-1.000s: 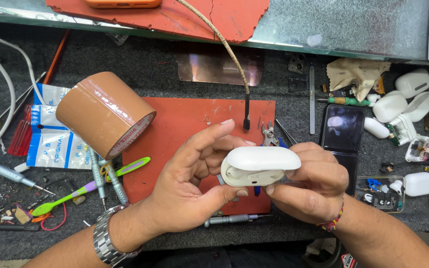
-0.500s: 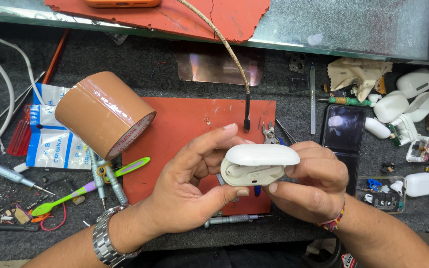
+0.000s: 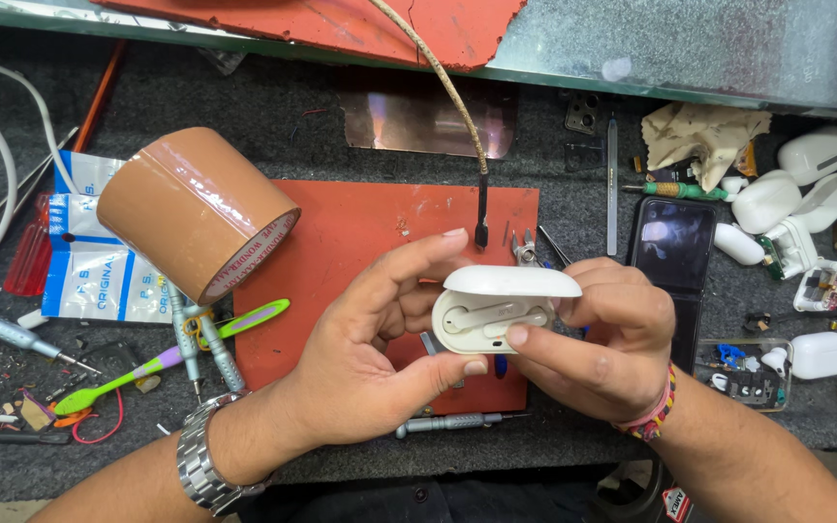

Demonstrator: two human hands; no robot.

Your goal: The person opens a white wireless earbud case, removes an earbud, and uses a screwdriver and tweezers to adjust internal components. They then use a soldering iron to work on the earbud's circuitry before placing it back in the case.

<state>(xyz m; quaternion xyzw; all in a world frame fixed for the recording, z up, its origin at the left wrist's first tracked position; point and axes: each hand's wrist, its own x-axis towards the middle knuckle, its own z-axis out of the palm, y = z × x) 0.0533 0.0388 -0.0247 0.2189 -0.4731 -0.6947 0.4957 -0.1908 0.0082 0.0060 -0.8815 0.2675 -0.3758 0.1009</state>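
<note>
White earbud case (image 3: 496, 312), lid open, pinched between left hand (image 3: 380, 358) and right hand (image 3: 598, 344) above red mat (image 3: 341, 242) front edge. Light, smooth, slippery; hinge likely fragile; grip body sides.

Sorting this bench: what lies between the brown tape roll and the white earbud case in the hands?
In the head view, only bare red mat lies between tape roll and earbud case, then the left hand gripping it.

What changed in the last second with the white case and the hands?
The white earbud case sits lower and now faces the camera with its lid open. The left hand and right hand have kept hold of it. Tape roll, red mat and phone stayed put.
</note>
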